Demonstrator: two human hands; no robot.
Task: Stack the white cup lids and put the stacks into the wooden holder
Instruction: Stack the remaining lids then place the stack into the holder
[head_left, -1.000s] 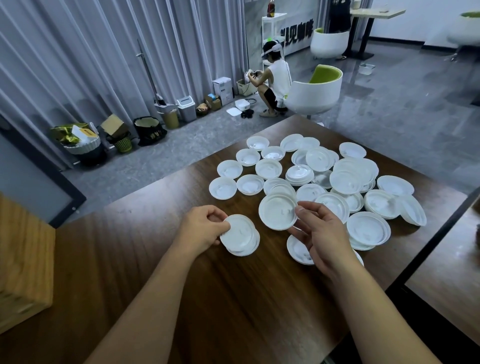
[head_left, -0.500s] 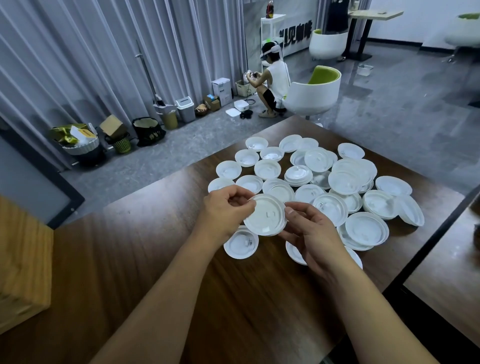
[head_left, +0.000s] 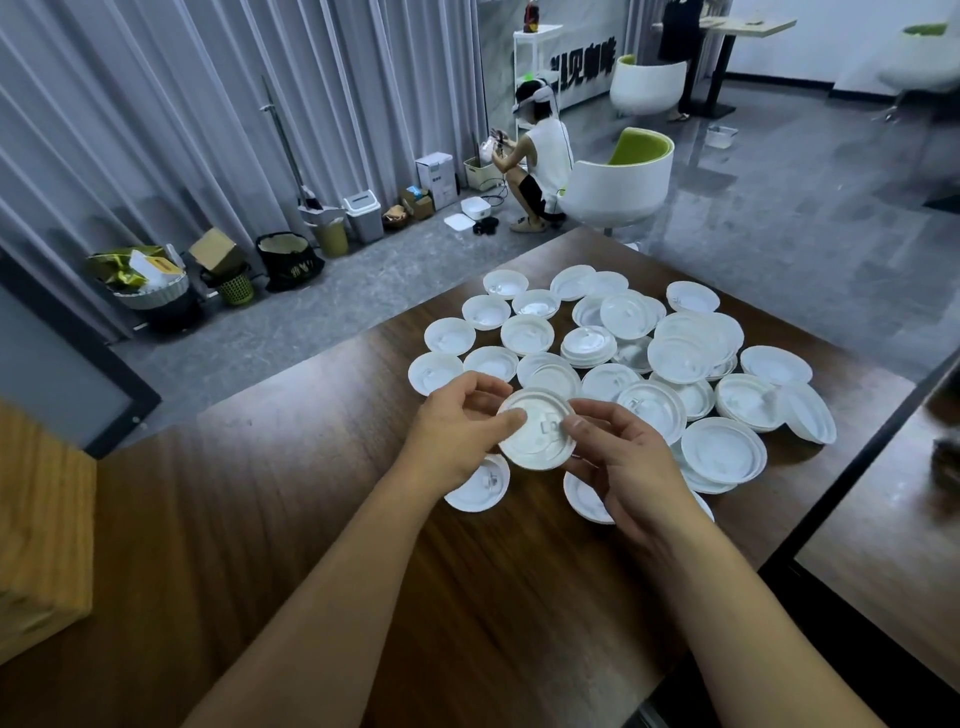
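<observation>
We work at a dark wooden table (head_left: 311, 519) in a room with grey curtains (head_left: 208, 104). The wooden holder (head_left: 41, 525) sits at the far left edge, well apart from us and nearer our left hand (head_left: 457, 431). Loose white lids (head_left: 722, 452) spread ahead and to the right. Both hands, the right hand (head_left: 618, 457) included, pinch one lid (head_left: 537, 428) by its rim, held flat, fingers curled closed on it.

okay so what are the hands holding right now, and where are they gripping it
Both hands hold one round white plastic cup lid above the dark wooden table: left hand pinches its left rim, right hand its right rim.
</observation>
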